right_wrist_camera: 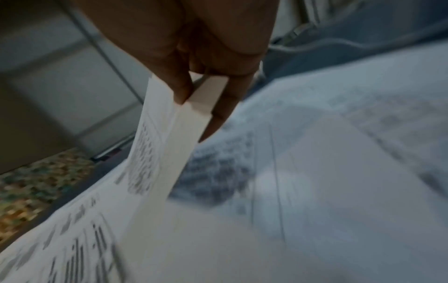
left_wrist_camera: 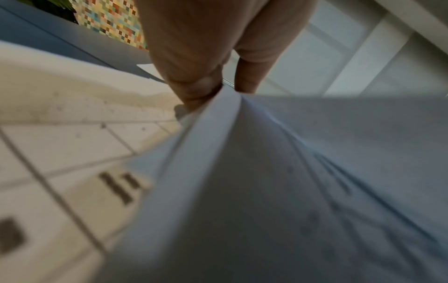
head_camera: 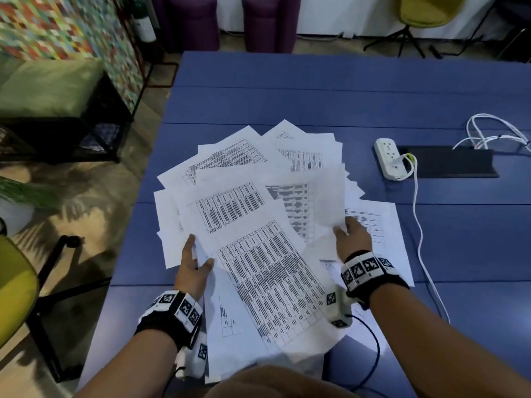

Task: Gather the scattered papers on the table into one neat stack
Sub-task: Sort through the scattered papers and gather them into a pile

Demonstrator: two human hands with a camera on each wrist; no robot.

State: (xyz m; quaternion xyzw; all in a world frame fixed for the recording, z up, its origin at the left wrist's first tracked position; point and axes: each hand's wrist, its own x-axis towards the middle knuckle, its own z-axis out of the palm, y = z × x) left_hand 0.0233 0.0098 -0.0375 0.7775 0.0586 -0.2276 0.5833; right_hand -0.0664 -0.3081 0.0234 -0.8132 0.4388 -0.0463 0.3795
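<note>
Several white printed papers (head_camera: 258,225) with dark tables fan out over the near half of the blue table (head_camera: 316,90). My left hand (head_camera: 195,262) pinches the left edge of the sheets; the left wrist view shows the thumb and a finger pinching paper edges (left_wrist_camera: 218,107). My right hand (head_camera: 352,237) pinches the right side of a lifted bunch, and the right wrist view shows its fingers (right_wrist_camera: 218,107) clamped on the paper edges (right_wrist_camera: 194,114). More papers (head_camera: 382,225) lie flat under and to the right of my right hand.
A white power strip (head_camera: 389,160) with a white cable (head_camera: 418,222) lies at the right, next to a black cable slot (head_camera: 454,165) and white wires (head_camera: 494,133). A yellow chair (head_camera: 14,288) stands to the left of the table.
</note>
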